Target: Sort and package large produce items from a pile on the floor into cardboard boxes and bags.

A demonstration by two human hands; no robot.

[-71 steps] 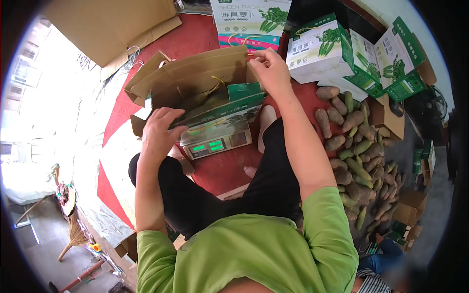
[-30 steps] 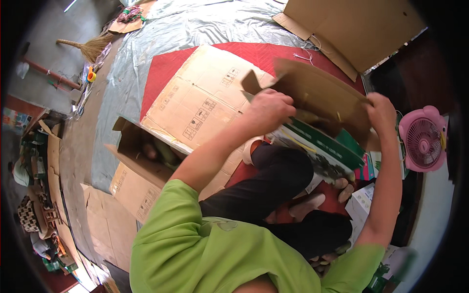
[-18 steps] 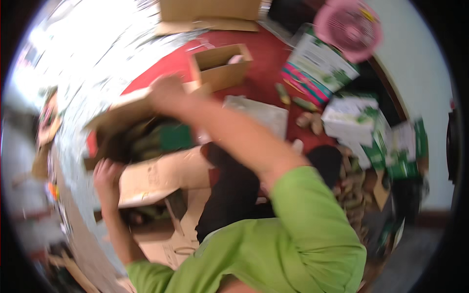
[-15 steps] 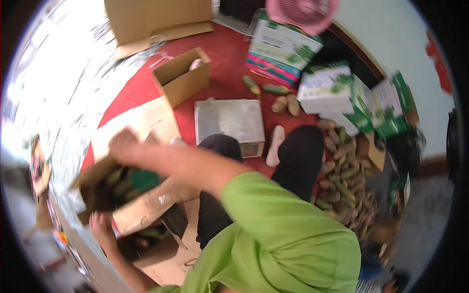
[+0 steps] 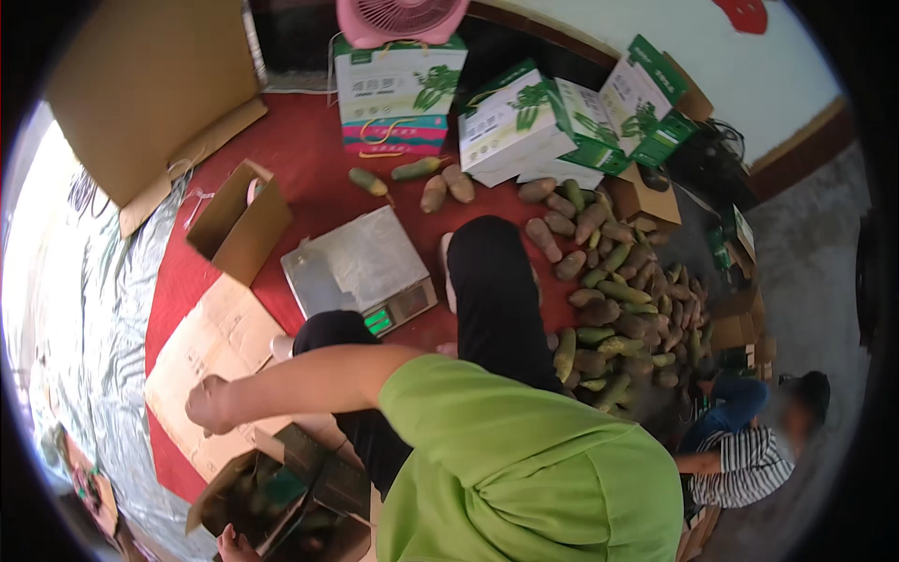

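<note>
My right arm, in a green sleeve, reaches left across my lap. Its hand point(image 5: 213, 405) hovers over a flat cardboard sheet point(image 5: 183, 365), fingers curled under, and what they hold, if anything, is hidden. At the lower left my left hand point(image 5: 236, 546) rests against the near edge of an open cardboard box point(image 5: 213, 482), fingers bent at its wall and partly cut off by the frame. Dark shapes and a green patch show inside that box, too blurred to name. In front of my legs stands a metal-topped weighing scale point(image 5: 361, 258) with a lit green display.
A big heap of green and pinkish radishes point(image 5: 623, 309) lies to my right. Several radishes point(image 5: 434, 194) lie beyond the scale, near white-and-green cartons point(image 5: 515, 126) and a pink fan point(image 5: 398, 19). A narrow open box point(image 5: 242, 225) stands left. Someone in a striped shirt point(image 5: 744, 468) sits at right.
The view has swung left, so the scale's lit display and more of the radish heap show. My right hand has moved from above the open box to over the flat cardboard.
</note>
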